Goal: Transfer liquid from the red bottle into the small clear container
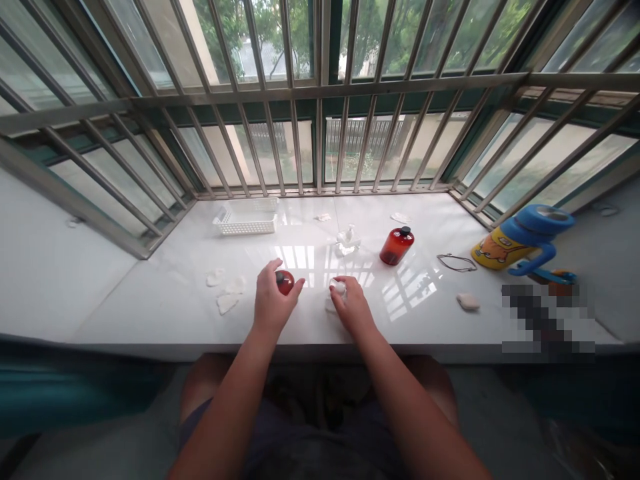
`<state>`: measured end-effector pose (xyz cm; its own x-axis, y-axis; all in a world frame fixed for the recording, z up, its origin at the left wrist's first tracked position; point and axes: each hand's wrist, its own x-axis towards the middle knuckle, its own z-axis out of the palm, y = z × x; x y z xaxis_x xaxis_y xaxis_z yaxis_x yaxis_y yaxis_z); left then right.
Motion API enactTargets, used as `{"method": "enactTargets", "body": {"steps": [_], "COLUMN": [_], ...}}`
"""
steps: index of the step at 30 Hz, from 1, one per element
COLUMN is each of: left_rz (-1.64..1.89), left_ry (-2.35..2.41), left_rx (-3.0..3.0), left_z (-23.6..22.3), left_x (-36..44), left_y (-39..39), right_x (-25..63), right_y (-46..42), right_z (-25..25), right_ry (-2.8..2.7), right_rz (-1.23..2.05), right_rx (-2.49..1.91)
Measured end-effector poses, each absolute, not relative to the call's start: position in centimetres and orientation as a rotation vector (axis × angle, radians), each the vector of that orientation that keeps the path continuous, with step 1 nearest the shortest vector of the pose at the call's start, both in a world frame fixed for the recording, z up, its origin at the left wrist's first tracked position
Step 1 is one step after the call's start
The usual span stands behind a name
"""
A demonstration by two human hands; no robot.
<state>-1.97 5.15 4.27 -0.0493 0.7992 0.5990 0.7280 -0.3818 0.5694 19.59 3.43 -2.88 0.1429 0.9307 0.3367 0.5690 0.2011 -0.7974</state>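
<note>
Left of the upright amber bottle [397, 248], the left hand [271, 300] curves its fingers around a second dark-capped bottle [285, 283]; whether the grip is firm, one cannot tell. A loose hold on this glossy counter [170, 293] could let it slip. The right hand [354, 305] pinches a white cap [339, 287]; its small size could make it escape. Right of the upright amber bottle, a dark item [537, 313] is pixelated. Fingers partly hide the cap.

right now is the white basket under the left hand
No, the white basket sits farther back on the counter, near the window bars, while the left hand is around a red bottle.
</note>
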Motion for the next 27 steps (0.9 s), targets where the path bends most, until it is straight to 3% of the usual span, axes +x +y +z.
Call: {"method": "enactTargets", "body": {"steps": [6,13,19,23,27], "left_rz": [1.447,1.332,1.228,1.37,1.543], "left_ry": [1.601,1.482,1.153,0.93,1.208], "left_rx": [2.034,2.067,2.157,2.157,1.774], "left_z": [2.5,2.1,1.4,1.0,0.3], "left_x": [1.2,6.9,13.3,16.6,16.7], "left_y": [8.4,8.4,9.9,11.7,14.2], "right_x": [21.9,30.7,33.9,33.8,34.2], "right_y": [5.5,5.9,4.1,4.2,4.9], "right_z": [-3.2,-3.0,-3.2,-3.6,-3.8], "right_ry": [-1.494,-1.239,-1.163,-1.142,-1.1], "right_rz": [0.421,0.246,0.169,0.138,0.128], "right_rx": [-1.535,-1.763,-1.845,-1.845,-1.862]}}
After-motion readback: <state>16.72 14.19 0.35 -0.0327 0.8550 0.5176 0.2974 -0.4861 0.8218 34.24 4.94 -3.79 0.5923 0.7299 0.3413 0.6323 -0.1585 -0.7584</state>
